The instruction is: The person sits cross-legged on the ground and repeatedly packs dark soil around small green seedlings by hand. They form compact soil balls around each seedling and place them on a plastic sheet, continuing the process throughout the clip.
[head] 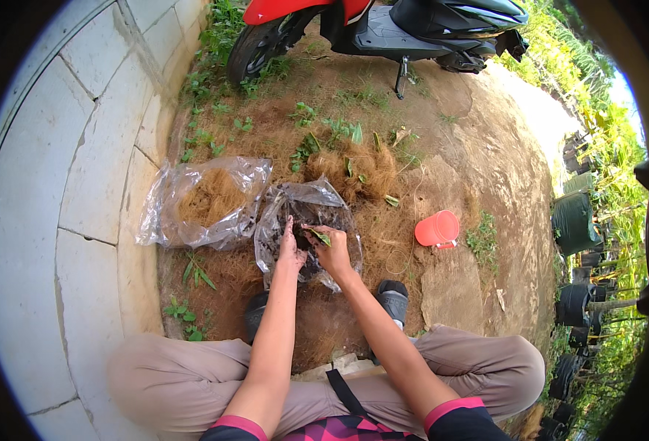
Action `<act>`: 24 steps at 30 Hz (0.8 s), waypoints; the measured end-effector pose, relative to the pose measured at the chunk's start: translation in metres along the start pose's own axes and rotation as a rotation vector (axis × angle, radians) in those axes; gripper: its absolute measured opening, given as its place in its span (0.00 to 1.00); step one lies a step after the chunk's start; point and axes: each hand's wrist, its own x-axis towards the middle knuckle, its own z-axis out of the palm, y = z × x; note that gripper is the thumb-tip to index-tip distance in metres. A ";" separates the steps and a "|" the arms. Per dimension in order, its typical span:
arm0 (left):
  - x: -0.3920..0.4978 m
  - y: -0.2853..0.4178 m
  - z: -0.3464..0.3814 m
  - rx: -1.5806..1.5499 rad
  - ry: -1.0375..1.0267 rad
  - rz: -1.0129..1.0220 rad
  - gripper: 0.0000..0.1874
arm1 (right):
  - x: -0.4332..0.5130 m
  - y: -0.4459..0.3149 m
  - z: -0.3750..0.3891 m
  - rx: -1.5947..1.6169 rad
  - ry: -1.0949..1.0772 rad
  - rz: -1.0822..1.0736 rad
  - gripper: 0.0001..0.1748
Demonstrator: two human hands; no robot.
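A clear plastic bag point(324, 193) lies spread on the ground before me, with dark soil point(308, 212) in it. Over it, my right hand point(333, 254) pinches a small leafy cutting point(320, 237) whose green leaf shows past the fingers; its lower end is hidden. My left hand point(290, 248) faces it, fingers extended and soil on the palm, beside a dark patch between both hands. To the left lies a second clear plastic bag point(247, 182) holding brown coconut fibre point(212, 197).
Beyond the bags sits a heap of coconut fibre point(374, 165) with several leaf cuttings. A coral plastic mug point(432, 229) stands right. A red and black scooter point(379, 38) is parked ahead, a block wall point(98, 182) runs left, and potted plants point(578, 220) line the right.
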 end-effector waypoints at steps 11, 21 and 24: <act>0.003 0.000 0.006 -0.202 -0.046 -0.035 0.20 | 0.012 -0.006 -0.009 0.073 -0.064 0.043 0.18; -0.021 -0.003 0.026 -0.054 -0.086 -0.051 0.24 | 0.005 -0.013 -0.012 -0.121 -0.021 -0.069 0.17; -0.020 0.002 0.029 -0.034 -0.138 -0.043 0.23 | 0.006 -0.012 -0.011 0.001 -0.010 0.060 0.19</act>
